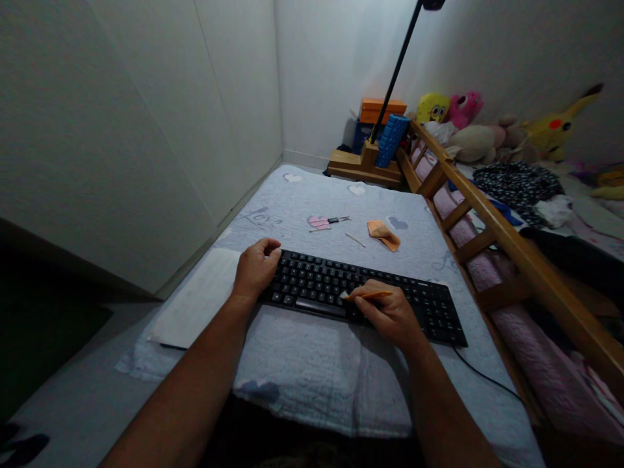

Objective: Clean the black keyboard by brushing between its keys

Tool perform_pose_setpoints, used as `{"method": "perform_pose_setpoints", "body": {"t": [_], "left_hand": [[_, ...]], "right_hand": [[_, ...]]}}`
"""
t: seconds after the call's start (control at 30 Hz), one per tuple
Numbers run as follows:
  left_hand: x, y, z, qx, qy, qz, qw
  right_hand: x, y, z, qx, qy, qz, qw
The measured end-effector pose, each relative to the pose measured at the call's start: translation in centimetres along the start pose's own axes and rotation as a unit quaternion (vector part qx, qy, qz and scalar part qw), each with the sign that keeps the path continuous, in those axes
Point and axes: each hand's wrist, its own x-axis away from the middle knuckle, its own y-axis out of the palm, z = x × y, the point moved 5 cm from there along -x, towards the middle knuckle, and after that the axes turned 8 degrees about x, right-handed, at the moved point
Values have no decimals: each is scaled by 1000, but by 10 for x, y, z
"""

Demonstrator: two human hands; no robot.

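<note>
A black keyboard (316, 279) lies across the pale quilted cover. My left hand (257, 268) grips its left end, thumb along the edge and fingers curled. Over the right-centre keys, my right hand (387, 311) is closed round a thin orange-handled brush (375, 294), whose pale tip rests at the keys near the space bar. Beyond the keyboard lie a tool with a black middle (336, 220), a cotton swab (355, 240), another thin stick (320, 229) and a folded orange cloth (383, 234).
A white flat sheet or pad (199, 299) lies left of the keyboard. The keyboard's cable (487, 377) runs off to the right. A wooden bed rail (517, 250) borders the right side, with plush toys behind it. A wooden stand (365, 166) is at the far end.
</note>
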Motion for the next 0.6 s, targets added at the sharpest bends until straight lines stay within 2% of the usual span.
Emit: {"method": "perform_pose_setpoints", "body": {"t": [0.2,0.3,0.4,0.5,0.6], "left_hand": [[1,0,1,-1,1,0,1000],[1,-1,2,4,3,0,1000],[0,-1,2,4,5,1,1000],[0,-1,2,-2,7,1,1000],[1,-1,2,-6,9,1,1000]], "right_hand": [[0,-3,-4,-64,16,-60,996],[2,-5,-1,-88,30,-62,994],[3,-11,8,-76,57,0,996],[3,-17,16,-15,70,79,994],[1,-16,17,30,59,85,994]]}}
